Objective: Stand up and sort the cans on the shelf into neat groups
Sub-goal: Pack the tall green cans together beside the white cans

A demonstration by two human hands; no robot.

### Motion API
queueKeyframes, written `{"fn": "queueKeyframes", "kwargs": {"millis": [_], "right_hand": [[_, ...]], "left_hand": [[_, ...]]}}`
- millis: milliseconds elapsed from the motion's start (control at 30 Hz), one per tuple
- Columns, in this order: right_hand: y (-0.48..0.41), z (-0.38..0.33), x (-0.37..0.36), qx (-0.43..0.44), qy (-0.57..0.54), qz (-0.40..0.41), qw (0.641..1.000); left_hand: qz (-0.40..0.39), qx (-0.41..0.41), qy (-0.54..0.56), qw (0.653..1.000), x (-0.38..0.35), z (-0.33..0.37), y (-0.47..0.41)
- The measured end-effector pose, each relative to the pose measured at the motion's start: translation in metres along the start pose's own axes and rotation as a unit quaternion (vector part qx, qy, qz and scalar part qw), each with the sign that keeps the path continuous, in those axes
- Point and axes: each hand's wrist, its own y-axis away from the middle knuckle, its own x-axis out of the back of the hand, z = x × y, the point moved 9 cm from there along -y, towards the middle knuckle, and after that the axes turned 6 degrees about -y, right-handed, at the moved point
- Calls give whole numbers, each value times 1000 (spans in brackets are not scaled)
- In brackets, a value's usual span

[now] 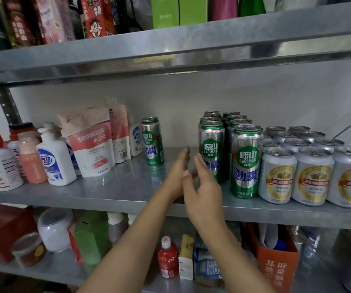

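On the middle metal shelf (115, 187), one tall green and silver can (152, 141) stands alone, upright, left of centre. Two rows of the same green cans (245, 160) stand upright further right. To their right is a block of short white and gold cans (313, 175), several rows deep. My left hand (177, 173) hovers over the bare shelf between the lone can and the green rows, fingers straight and apart, holding nothing. My right hand (203, 185) is just beside it, close to the front-left green can (211, 151), fingers spread and empty.
Cleaning bottles (54, 157) and a white and red refill pouch (92, 142) crowd the shelf's left part. The shelf above (170, 47) hangs low over the cans and carries cartons. Below are jars, a red bottle (167, 259) and an orange box (276, 265).
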Motion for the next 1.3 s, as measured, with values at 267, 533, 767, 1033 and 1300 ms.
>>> {"fn": "queueKeyframes", "kwargs": {"millis": [267,533,767,1033,1300], "right_hand": [[-54,20,-57,-93,-34,-70,993],[-139,39,-126,-126,-64,-69,988],[-155,51,-148,-112,-15,-80,990],[-106,51,-131,-120,24,-98,988],[-49,13,-63,-70,21,-105,992]], "left_hand": [[298,-9,-241,924,149,-23,-85],[122,5,-225,967,148,-65,-130],[102,-6,-265,959,141,-43,-99],[70,-64,-255,962,122,-20,-31],[83,-114,-215,966,80,6,38]]}}
